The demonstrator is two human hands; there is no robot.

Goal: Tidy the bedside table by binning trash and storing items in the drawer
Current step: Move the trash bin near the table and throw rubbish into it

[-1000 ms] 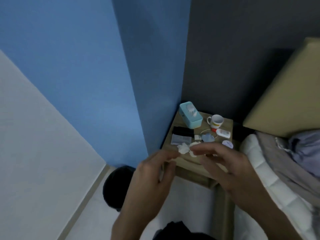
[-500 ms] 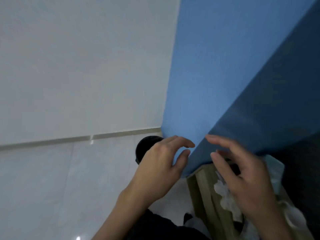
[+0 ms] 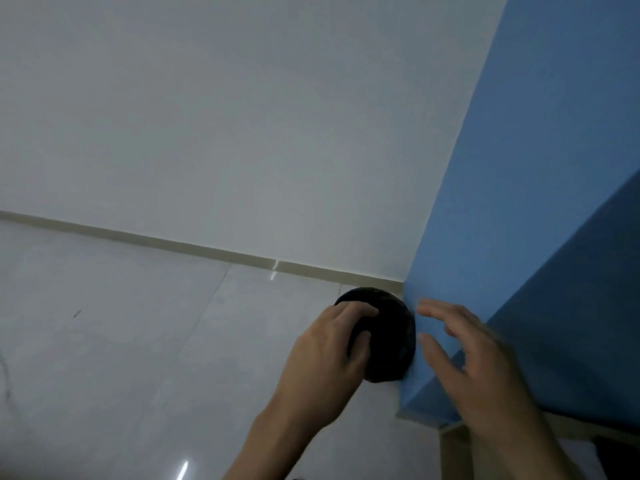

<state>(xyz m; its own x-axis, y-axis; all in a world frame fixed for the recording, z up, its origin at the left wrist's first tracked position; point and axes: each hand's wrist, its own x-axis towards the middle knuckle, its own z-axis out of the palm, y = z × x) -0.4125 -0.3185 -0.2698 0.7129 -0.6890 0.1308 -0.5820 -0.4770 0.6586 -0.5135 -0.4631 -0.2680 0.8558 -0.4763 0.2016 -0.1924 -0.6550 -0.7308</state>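
Here, each thing is placed relative to the black bin.

Bin: the black bin (image 3: 388, 337) is a round, dark container standing on the pale tiled floor (image 3: 121, 341), its far side tucked against the foot of the blue wall (image 3: 485, 237). Its inside is too dark to tell what it holds.

Left hand: the left hand (image 3: 325, 351) is in front of the bin's left rim, fingers curled inward over the opening and thumb bent beneath them — closed in a loose clench. Whether anything is pinched inside that curl cannot be told; nothing shows between the fingers.

Right hand: the right hand (image 3: 474, 362) is just to the right of the bin, in front of the blue wall's corner, fingers spread apart and slack, palm turned toward the bin — released, holding nothing. It is blurred.

Bedside table: only a sliver of the bedside table (image 3: 453, 445) shows, a light wooden edge below and to the right of the bin, partly behind the right wrist. A dark shape lies at its far right edge, too cut off to name.

Surroundings: the white wall (image 3: 242, 116) rises behind the bin, meeting the floor at a beige skirting strip (image 3: 207, 252) that runs up to the bin's far side.
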